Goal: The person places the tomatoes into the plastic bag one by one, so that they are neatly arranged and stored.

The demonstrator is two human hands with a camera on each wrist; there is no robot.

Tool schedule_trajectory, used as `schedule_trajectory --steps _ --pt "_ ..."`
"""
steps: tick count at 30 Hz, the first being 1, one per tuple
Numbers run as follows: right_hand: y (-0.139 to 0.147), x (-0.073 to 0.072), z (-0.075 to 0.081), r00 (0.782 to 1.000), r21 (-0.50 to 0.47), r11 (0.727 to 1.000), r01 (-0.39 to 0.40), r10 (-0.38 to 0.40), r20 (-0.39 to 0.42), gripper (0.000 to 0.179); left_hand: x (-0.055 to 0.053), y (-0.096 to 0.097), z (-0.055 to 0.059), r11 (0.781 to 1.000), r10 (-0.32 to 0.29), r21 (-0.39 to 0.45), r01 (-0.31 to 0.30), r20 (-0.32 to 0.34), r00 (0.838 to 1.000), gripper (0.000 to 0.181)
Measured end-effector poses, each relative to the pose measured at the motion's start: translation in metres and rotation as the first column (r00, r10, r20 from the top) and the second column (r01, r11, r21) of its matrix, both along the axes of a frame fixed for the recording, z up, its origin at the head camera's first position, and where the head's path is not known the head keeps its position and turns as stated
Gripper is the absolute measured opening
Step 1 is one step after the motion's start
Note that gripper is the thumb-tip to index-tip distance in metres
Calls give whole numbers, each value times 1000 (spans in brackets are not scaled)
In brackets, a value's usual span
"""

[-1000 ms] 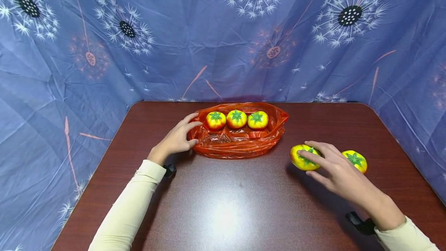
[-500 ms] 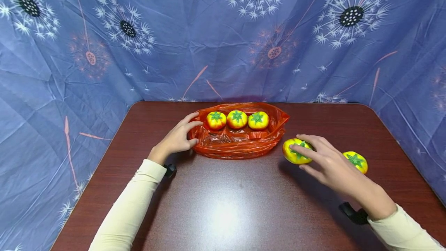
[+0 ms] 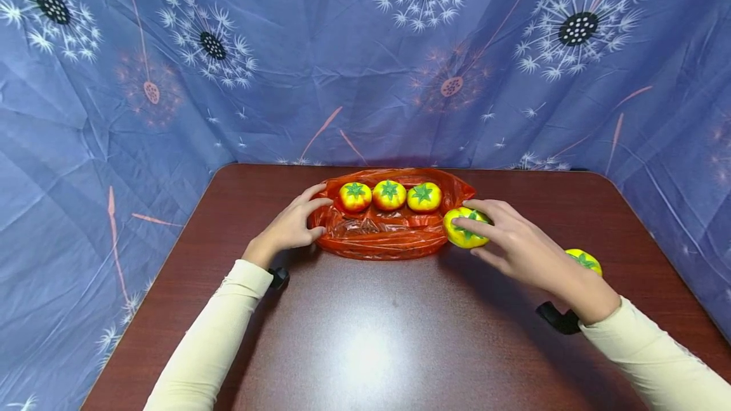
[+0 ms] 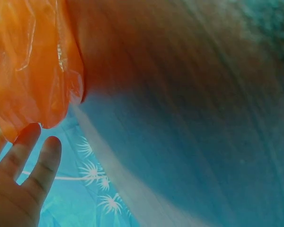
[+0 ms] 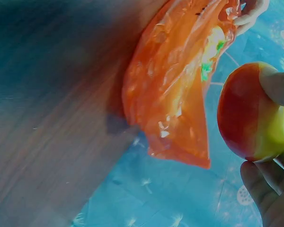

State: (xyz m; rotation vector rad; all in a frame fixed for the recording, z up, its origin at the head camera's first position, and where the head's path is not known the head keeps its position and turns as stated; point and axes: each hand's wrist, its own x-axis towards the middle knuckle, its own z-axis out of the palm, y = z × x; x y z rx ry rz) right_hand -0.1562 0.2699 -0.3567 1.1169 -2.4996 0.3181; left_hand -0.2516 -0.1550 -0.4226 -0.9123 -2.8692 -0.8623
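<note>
Right hand (image 3: 516, 246) pinches tomato (image 3: 460, 239) by sides, fingers parted to its width; red bag (image 3: 377, 248) just beyond grip. Looks smooth, firm, likely light; side hold suits. Left hand (image 3: 290, 222) spread, touching bag.

Loose tomato (image 3: 586, 261): lower left portion was hidden behind the right hand (image 3: 522, 246), head view.
Held tomato (image 3: 465, 241): was partly covered by the same hand.
Red bag (image 4: 33, 61): was cut off by the top and left edges, left wrist view.
Left hand (image 4: 19, 187): was cropped there at left and bottom.
Table (image 4: 184, 151): was blurred there.
Pale sleeves (image 3: 197, 341): ran out of the head view.
</note>
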Motion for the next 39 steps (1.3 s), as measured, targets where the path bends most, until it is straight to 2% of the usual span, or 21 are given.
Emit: schedule_trajectory --steps 6,16,23,29,36,39 --pt "-11 -11 5 999 1 999 -38 38 20 65 1 0 1 1000 3 -3 -3 5 1000 56" --pt "-30 -20 7 995 10 997 -82 81 63 63 4 -1 0 1000 12 -10 -12 12 1000 56" --pt "-39 -26 7 992 15 994 -112 111 62 61 3 2 0 1000 11 -20 -11 13 1000 57" --pt "-47 -30 10 987 29 994 -103 99 124 62 3 3 2 1000 12 -18 -12 23 1000 57" --pt "-61 -38 6 976 21 993 -112 106 190 61 3 4 4 999 10 -31 -10 13 1000 56" --pt "-66 -42 4 975 37 992 -120 111 191 60 4 4 6 999 10 -37 -10 7 1000 56"
